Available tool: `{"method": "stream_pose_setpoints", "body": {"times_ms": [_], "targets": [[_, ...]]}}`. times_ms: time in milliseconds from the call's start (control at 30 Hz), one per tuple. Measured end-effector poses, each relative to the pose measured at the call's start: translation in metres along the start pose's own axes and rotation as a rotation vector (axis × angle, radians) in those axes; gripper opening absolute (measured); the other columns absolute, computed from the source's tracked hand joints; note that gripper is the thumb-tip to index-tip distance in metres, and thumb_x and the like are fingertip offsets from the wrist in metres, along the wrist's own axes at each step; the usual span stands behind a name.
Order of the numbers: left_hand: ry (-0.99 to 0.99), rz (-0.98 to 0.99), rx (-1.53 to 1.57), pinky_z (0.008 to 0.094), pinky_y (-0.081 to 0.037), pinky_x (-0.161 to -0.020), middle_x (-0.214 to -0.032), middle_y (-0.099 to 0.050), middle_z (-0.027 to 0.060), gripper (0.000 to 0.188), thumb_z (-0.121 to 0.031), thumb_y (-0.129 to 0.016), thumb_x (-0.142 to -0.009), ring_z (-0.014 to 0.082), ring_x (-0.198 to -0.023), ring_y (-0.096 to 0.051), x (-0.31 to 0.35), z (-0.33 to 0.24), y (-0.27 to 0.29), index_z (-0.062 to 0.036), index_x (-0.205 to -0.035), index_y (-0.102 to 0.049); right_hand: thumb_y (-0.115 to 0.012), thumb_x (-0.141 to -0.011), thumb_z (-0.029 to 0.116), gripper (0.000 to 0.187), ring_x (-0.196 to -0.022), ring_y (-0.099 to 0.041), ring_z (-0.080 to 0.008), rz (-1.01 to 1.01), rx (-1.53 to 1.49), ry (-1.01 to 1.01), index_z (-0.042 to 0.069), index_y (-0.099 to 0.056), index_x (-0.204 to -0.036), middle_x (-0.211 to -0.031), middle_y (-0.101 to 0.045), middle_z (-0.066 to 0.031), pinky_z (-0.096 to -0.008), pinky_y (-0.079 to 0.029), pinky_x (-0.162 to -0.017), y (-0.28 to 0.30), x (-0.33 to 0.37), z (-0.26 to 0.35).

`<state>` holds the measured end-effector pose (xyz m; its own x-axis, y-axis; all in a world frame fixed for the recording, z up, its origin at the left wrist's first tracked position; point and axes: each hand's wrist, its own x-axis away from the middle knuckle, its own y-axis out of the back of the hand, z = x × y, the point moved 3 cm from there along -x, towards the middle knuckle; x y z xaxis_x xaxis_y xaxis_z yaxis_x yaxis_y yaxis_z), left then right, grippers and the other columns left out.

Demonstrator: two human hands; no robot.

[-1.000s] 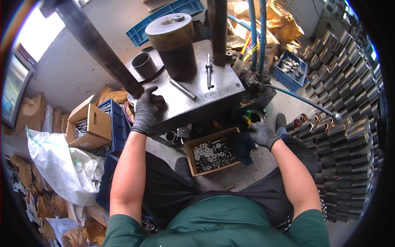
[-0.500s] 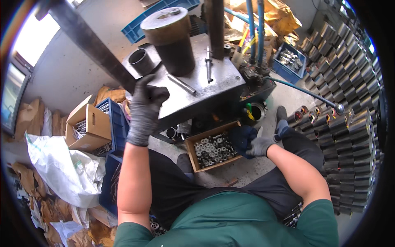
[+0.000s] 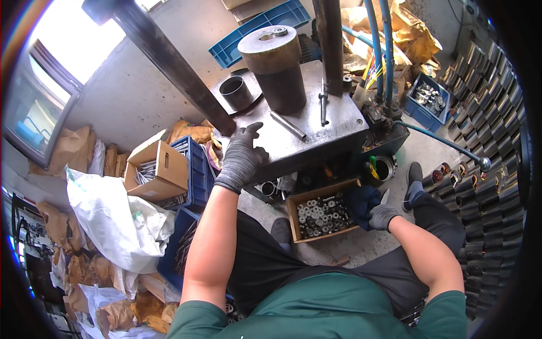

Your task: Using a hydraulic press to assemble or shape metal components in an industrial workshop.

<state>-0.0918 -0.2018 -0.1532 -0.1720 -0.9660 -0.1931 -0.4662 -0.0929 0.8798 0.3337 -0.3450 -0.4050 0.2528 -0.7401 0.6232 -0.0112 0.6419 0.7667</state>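
Observation:
My left hand (image 3: 243, 155), in a grey knit glove, rests by the near left edge of the metal press table (image 3: 330, 141). Its fingers are apart with nothing in them, close to the foot of a dark column (image 3: 180, 73). My right hand (image 3: 384, 217), gloved too, is low on the right, closed on a dark blue cloth (image 3: 362, 204) with the thumb up. This cloth hangs over the right end of a cardboard box (image 3: 324, 236) of small ring-like metal parts (image 3: 319, 217). On the table lie a metal rod (image 3: 288, 125) and a thin stepped shaft (image 3: 323, 104).
A thick cylinder (image 3: 276, 73) with a small bearing (image 3: 280, 31) on top stands on the table beside a short tube (image 3: 235, 94). Stacked metal tubes (image 3: 480, 113) fill the right side. A lever with a ball end (image 3: 484, 164) juts rightward. Boxes and a white sack (image 3: 113, 220) lie left.
The whole scene has shifted rightward in view. My left hand has come slightly down from the column's foot toward the table edge, its fingers more spread. My right hand stays on the cloth.

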Motion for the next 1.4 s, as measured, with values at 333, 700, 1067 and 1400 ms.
{"method": "stream_pose_setpoints", "body": {"times_ms": [333,700,1067,1400], "targets": [[0.095,0.089,-0.076,0.0458,-0.055,-0.091,-0.103,-0.069,0.0195,0.035,-0.019,-0.085,-0.071,0.0367,-0.099,-0.068,0.007,0.03,-0.029,-0.002,-0.098,-0.071,-0.061,-0.091,0.041,0.044,-0.113,-0.071,-0.0349,-0.023,0.149,-0.087,0.004,-0.08,-0.106,-0.105,-0.077,-0.02,-0.0491,-0.057,-0.094,-0.038,0.021,0.0],[0.144,0.018,0.143,0.0412,-0.058,-0.081,-0.088,-0.064,0.0133,0.018,-0.008,-0.078,-0.082,0.0285,-0.085,-0.068,0.004,0.045,-0.042,-0.0024,-0.092,-0.064,-0.069,-0.091,0.024,0.023,-0.086,-0.071,-0.0269,-0.531,-0.896,0.288,0.004,-0.076,-0.1,-0.094,-0.074,-0.01,-0.0402,-0.058,-0.081,0.103,0.056,-0.01],[-0.383,0.009,0.213,0.044,-0.059,-0.082,-0.103,-0.065,0.0165,0.031,-0.016,-0.086,-0.079,0.0384,-0.091,-0.07,0.07,-0.148,-0.047,-0.0045,-0.101,-0.067,-0.072,-0.088,0.014,0.023,-0.094,-0.071,-0.0252,-0.711,-2.149,0.624,0.002,-0.071,-0.108,-0.101,-0.073,-0.0094,-0.0407,-0.058,-0.092,0.17,0.111,-0.05],[-0.147,0.254,0.382,0.0455,-0.056,-0.088,-0.1,-0.063,0.0197,0.033,-0.022,-0.081,-0.077,0.038,-0.094,-0.066,0.058,-0.149,-0.156,0.0007,-0.098,-0.069,-0.068,-0.097,0.011,0.021,-0.096,-0.068,-0.0175,-1.169,-1.9,0.264,0.005,-0.067,-0.118,-0.105,-0.069,-0.0061,-0.0351,-0.057,-0.092,0.173,0.117,-0.026]]}}
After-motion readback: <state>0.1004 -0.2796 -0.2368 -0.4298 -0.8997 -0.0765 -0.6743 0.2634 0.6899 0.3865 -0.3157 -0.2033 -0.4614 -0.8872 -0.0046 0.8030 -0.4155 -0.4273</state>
